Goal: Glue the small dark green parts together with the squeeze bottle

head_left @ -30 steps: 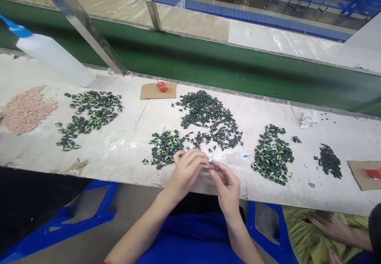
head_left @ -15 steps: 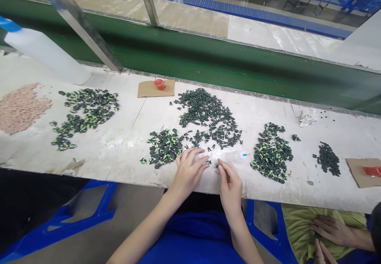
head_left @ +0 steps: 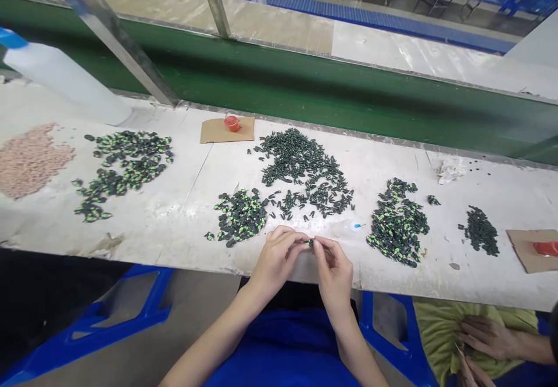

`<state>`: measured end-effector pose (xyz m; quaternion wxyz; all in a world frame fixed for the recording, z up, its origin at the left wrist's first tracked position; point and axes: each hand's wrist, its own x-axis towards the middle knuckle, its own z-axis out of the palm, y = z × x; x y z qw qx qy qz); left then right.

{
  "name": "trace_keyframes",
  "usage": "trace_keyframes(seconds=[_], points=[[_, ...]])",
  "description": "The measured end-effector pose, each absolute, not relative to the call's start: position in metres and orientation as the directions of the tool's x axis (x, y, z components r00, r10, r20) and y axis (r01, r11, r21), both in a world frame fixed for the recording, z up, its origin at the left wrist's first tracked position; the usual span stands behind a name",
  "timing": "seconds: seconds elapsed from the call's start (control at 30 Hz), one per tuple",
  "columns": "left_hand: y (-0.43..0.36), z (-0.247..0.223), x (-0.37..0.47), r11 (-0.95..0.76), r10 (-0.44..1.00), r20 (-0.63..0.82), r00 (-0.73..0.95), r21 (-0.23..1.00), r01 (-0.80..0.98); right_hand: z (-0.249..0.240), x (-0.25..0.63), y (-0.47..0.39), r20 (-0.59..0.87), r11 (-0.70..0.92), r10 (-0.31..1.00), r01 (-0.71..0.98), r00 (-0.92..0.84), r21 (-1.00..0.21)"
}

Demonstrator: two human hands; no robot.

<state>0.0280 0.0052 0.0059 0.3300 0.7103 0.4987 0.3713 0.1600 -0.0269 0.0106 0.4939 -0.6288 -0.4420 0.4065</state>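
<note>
Near the front edge of the white table, my left hand (head_left: 279,254) pinches a small dark piece with green marks (head_left: 310,243). My right hand (head_left: 335,265) is closed at the same piece, its fingertips touching it from the right. Just left of my hands lies a pile of dark and green pieces (head_left: 242,217). Beyond them spreads a heap of small dark green rods (head_left: 296,157). A small clear item with a blue tip (head_left: 357,225) lies right of my fingers. Another dark and green pile (head_left: 399,224) sits farther right.
A red cup (head_left: 232,123) stands on cardboard (head_left: 213,132) at the back. To the left are another dark-green pile (head_left: 126,160), pinkish pieces (head_left: 32,157) and a large white bottle (head_left: 65,79). Right are dark pieces (head_left: 480,231) and another person's hands (head_left: 488,337).
My hands have come together, with the right fingertips now at the dark and green piece in my left hand. The left fingers have closed more. The other person's hands have shifted slightly.
</note>
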Motion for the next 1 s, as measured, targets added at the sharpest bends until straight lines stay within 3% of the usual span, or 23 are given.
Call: trace_keyframes(seconds=[0.17, 0.33, 0.43, 0.53, 0.8, 1.0], points=[[0.004, 0.016, 0.027, -0.194, 0.969, 0.124, 0.213, 0.918, 0.345, 0.009, 0.163, -0.028, 0.107, 0.029, 0.959, 0.286, 0.261, -0.958], [0.003, 0.026, 0.027, -0.055, 0.984, 0.018, 0.175, 0.977, 0.208, 0.011, 0.168, -0.025, 0.392, 0.281, 0.903, 0.450, 0.174, -0.848], [0.001, 0.030, 0.029, -0.032, 0.990, 0.005, 0.143, 0.983, 0.183, 0.014, 0.169, -0.024, 0.485, 0.374, 0.864, 0.473, 0.135, -0.798], [0.001, 0.034, 0.031, -0.041, 0.991, 0.016, 0.135, 0.983, 0.180, 0.016, 0.171, -0.024, 0.473, 0.378, 0.870, 0.428, 0.138, -0.821], [0.003, 0.040, 0.027, -0.127, 0.969, 0.055, 0.242, 0.947, 0.294, 0.014, 0.182, -0.025, 0.239, 0.198, 0.958, 0.234, 0.162, -0.952], [-0.001, 0.046, 0.032, -0.086, 0.977, 0.032, 0.211, 0.965, 0.248, 0.012, 0.183, -0.024, 0.227, 0.194, 0.953, 0.174, 0.200, -0.966]])
